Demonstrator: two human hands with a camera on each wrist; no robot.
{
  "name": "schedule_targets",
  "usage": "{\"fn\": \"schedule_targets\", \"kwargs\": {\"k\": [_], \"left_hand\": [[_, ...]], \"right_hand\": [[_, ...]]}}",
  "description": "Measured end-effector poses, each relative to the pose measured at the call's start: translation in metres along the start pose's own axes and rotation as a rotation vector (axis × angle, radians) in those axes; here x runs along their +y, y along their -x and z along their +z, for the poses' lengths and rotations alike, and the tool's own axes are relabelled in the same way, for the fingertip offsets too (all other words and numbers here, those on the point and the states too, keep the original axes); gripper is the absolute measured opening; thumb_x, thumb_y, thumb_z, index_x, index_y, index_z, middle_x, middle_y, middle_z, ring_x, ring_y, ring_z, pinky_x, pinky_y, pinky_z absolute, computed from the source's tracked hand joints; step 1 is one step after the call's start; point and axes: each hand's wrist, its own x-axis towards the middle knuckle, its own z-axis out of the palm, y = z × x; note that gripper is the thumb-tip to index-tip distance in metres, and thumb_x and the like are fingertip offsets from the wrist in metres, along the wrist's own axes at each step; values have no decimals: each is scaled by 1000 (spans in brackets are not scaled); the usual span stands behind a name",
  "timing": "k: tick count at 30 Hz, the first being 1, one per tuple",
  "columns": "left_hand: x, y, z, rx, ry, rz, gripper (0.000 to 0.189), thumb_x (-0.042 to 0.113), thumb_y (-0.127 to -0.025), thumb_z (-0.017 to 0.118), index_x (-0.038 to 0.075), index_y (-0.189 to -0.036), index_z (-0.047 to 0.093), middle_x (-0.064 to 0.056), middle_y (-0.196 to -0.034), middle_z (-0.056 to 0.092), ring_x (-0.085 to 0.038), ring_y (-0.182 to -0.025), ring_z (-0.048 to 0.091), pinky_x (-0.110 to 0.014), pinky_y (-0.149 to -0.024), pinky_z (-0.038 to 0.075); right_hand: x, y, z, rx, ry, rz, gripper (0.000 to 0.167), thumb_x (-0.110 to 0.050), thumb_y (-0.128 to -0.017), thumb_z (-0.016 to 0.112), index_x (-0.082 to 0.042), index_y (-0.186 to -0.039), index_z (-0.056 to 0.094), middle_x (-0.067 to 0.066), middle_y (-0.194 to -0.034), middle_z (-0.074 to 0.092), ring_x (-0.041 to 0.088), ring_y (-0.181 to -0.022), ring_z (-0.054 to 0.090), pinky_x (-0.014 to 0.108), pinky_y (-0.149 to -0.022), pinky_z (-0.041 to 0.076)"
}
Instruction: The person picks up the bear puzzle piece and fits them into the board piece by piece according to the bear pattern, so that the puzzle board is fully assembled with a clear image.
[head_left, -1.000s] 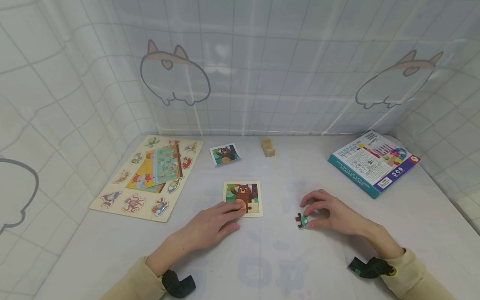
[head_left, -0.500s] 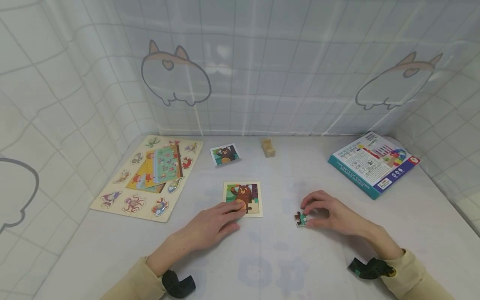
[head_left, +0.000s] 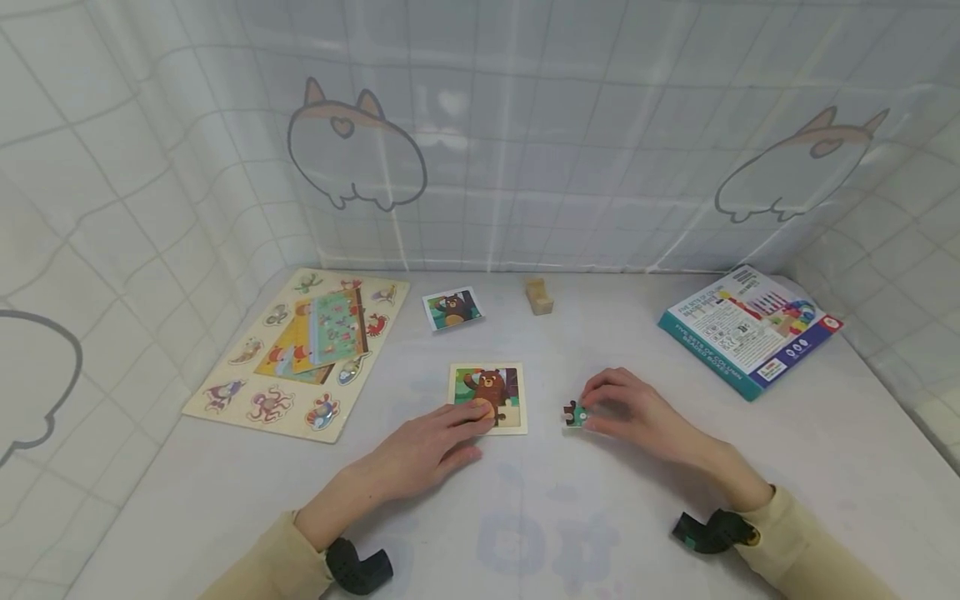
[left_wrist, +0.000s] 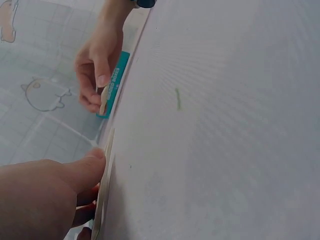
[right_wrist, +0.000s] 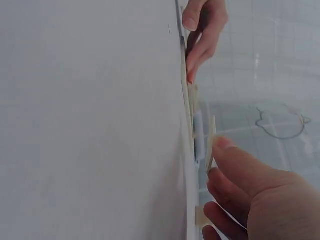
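My left hand (head_left: 423, 450) rests its straight fingers on a small square bear jigsaw puzzle (head_left: 522, 398) in a pale wooden frame. A bare gap shows at its lower right, partly beside my fingertips. To the right, my right hand (head_left: 637, 414) pinches a jigsaw piece (head_left: 574, 414) printed in green and brown, held between thumb and fingers. The right wrist view catches that piece (right_wrist: 212, 145) edge-on, raised off the tabletop. In the left wrist view my left thumb lies along the edge of the puzzle frame (left_wrist: 102, 200).
A picture card of the bear (head_left: 453, 309) lies behind the puzzle, beside a small wooden block (head_left: 538, 297). At left is a wooden animal board (head_left: 296, 412) with several colourful cards (head_left: 333, 325) on it. A teal-edged box (head_left: 750, 329) lies at the back right.
My right hand has moved left with the jigsaw piece, closer to the puzzle. The left hand stays on the puzzle.
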Motion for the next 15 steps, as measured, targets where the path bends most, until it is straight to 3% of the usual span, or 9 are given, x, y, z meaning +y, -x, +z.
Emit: {"fn": "schedule_targets", "kwargs": {"k": [12,15], "left_hand": [[1,1,-2,-21,-10,-15,47,37,-104,52,19,-148,51,3,-159,40,-20,-147,37,-44,-112,43],[0,1,-3,-21,-9,-19,48,37,-104,53,19,-148,52,2,-159,40,-21,-147,37,-46,-117,38]], "right_hand": [[-8,-35,33,-3,26,32,16,-17,-85,81,-14,-98,73,-3,-109,63,12,-105,55,26,-92,47],[-10,-42,39,5,35,28,16,-17,-85,81,-13,-98,73,-2,-108,64,12,-105,55,27,-92,48]]}}
